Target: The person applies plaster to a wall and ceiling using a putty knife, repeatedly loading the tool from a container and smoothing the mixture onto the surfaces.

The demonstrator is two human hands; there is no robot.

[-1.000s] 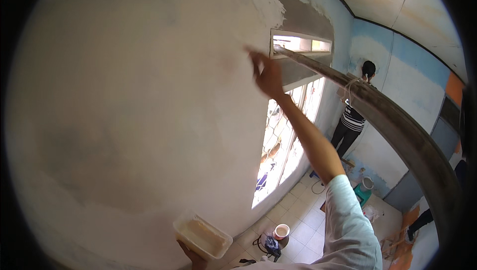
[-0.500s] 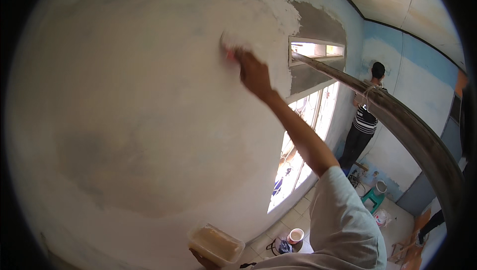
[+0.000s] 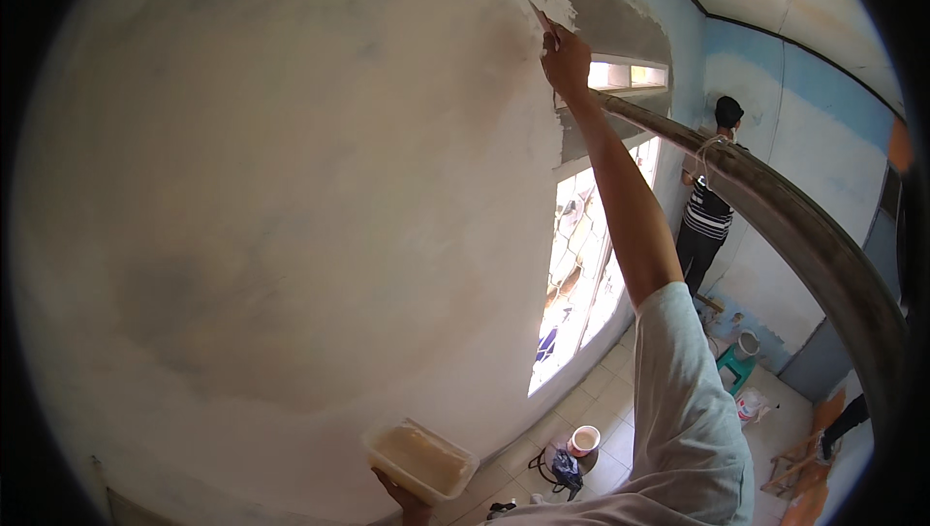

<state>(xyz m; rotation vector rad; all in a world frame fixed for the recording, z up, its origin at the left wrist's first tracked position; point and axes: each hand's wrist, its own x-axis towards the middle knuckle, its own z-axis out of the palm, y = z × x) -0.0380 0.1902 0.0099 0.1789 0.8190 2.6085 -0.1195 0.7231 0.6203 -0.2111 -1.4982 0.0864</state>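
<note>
A: Right hand (image 3: 567,61) raised high, grip pinched on a putty knife (image 3: 541,17), blade touching the wall (image 3: 291,187) at the edge of the white skim coat, beside bare grey plaster (image 3: 610,27).

B: And lower down?

A: Left hand (image 3: 405,499) cupped under a plastic tray (image 3: 421,458) of putty, near the wall's base.

B: Risks?

A: Likely tray tipping while reaching up; putty dropping onto the tiled floor (image 3: 620,410).

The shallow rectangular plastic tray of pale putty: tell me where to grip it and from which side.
Grip the shallow rectangular plastic tray from beneath, palm under its base near the close edge, as the left hand does. It is open-topped and filled, so support from below keeps it level.
</note>
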